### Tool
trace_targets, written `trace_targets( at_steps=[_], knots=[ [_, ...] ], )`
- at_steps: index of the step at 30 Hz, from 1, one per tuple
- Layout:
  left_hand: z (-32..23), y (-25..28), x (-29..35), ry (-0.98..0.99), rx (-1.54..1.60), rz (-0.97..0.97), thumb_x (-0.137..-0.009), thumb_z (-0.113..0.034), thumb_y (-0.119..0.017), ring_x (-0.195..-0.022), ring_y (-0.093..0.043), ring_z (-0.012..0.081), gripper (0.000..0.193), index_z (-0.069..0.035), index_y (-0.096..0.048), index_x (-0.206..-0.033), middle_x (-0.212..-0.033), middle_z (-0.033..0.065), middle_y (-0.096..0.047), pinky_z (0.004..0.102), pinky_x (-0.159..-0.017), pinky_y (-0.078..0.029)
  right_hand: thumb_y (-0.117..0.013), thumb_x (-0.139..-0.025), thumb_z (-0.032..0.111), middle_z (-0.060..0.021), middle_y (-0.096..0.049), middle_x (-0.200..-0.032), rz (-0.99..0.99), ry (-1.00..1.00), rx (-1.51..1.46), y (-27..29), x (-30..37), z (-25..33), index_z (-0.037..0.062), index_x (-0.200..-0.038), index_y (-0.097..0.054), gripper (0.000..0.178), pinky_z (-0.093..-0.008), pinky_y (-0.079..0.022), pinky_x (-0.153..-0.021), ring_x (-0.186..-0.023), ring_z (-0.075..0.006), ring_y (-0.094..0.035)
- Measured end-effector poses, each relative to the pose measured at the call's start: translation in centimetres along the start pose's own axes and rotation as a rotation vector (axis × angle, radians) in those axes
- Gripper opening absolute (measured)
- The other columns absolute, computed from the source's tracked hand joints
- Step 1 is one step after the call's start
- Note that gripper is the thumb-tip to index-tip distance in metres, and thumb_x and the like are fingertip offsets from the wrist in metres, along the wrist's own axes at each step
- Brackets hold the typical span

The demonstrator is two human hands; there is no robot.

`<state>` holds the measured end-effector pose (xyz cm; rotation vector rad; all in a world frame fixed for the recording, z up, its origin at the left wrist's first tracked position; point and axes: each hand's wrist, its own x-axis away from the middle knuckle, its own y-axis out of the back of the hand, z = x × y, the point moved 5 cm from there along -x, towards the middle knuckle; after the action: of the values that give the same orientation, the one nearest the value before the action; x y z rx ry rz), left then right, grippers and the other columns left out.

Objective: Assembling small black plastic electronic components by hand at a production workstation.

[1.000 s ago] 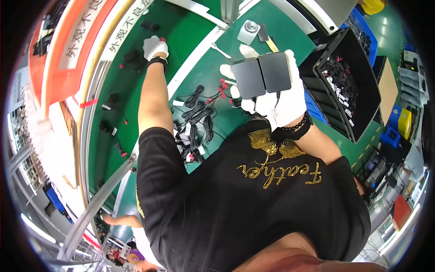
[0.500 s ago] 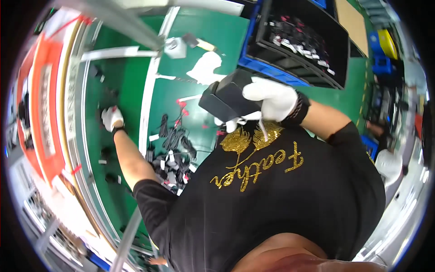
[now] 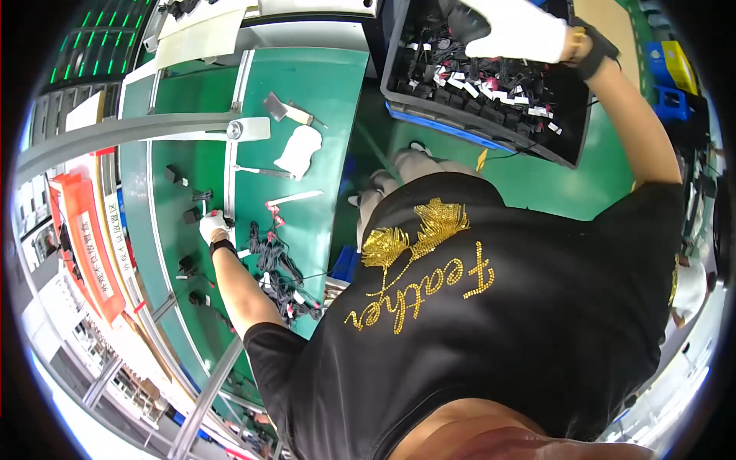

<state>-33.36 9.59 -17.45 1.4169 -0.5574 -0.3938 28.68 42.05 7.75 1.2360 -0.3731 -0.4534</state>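
Note:
My right hand, in a white glove, reaches over the black crate at the far right. Its fingers and thumb are closed on a black block, partly cut by the picture's upper edge. Beneath it, the crate holds many black adapters and cables with white tags. My left hand, also gloved in white, rests at the rail of the green bench. Its fingers are curled; what they hold is hidden. A black adapter and a short coiled cable lie beside it.
Tangled black cables lie on the bench near my left forearm. Farther off are a white cloth, a brush-like tool and a white strip. A metal frame bar crosses above. A yellow bin stands far right.
My right hand has moved from before my chest out over the crate with the black block. My left hand has shifted right and nearer to the bench rail. The view has turned.

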Motion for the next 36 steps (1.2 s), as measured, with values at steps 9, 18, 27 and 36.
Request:
trace_targets(
  at_steps=[9, 18, 27, 36],
  knots=[
    [-5.8, 4.7, 12.4, -0.131, 0.165, 0.024, -0.079, -0.027, -0.065, -0.069, -0.063, 0.0323, 0.021, -0.007, -0.071, -0.082, -0.073, 0.0165, -0.064, 0.0382, -0.065, -0.049, -0.060, -0.073, 0.012, -0.0075, -0.052, -0.112, 0.331, 0.506, 0.394, -25.7, 1.0, -12.8, 0.0150, -0.129, -0.045, 0.058, -0.0388, -0.043, -0.088, -0.102, -0.0248, -0.051],
    [-9.9, 5.6, 25.7, -0.304, 0.147, 0.043, -0.075, -0.014, -0.059, -0.081, -0.059, 0.0339, 0.010, -0.011, -0.067, -0.080, -0.080, 0.0139, -0.060, 0.0390, -0.071, -0.047, -0.050, -0.079, 0.013, -0.0115, -0.053, -0.110, 0.263, 0.567, 0.287, -29.3, -1.0, -12.0, 0.0077, -0.118, -0.052, 0.040, -0.0389, -0.039, -0.097, -0.107, -0.0298, -0.049],
    [-11.0, 2.3, 27.4, -0.326, 0.403, 0.073, -0.076, -0.006, -0.057, -0.090, -0.060, 0.0318, 0.025, -0.014, -0.068, -0.096, -0.092, 0.0116, -0.060, 0.0372, -0.077, -0.050, -0.066, -0.075, 0.012, -0.0167, -0.044, -0.136, 0.212, -0.037, 0.020, -21.9, -4.5, -7.6, 0.0078, -0.134, -0.044, 0.063, -0.0405, -0.037, -0.103, -0.122, -0.0345, -0.043],
    [-7.8, 6.5, 17.6, 0.138, 0.490, -0.070, -0.077, -0.041, -0.066, -0.104, -0.058, 0.0380, 0.057, -0.006, -0.053, -0.120, -0.116, 0.0240, -0.056, 0.0419, -0.089, -0.047, -0.059, -0.089, 0.009, -0.0056, -0.063, -0.107, -0.034, 0.188, -0.701, -19.9, -15.5, 18.0, 0.0076, -0.131, -0.050, 0.043, -0.0222, -0.049, -0.069, -0.081, -0.0084, -0.057]
  ],
)
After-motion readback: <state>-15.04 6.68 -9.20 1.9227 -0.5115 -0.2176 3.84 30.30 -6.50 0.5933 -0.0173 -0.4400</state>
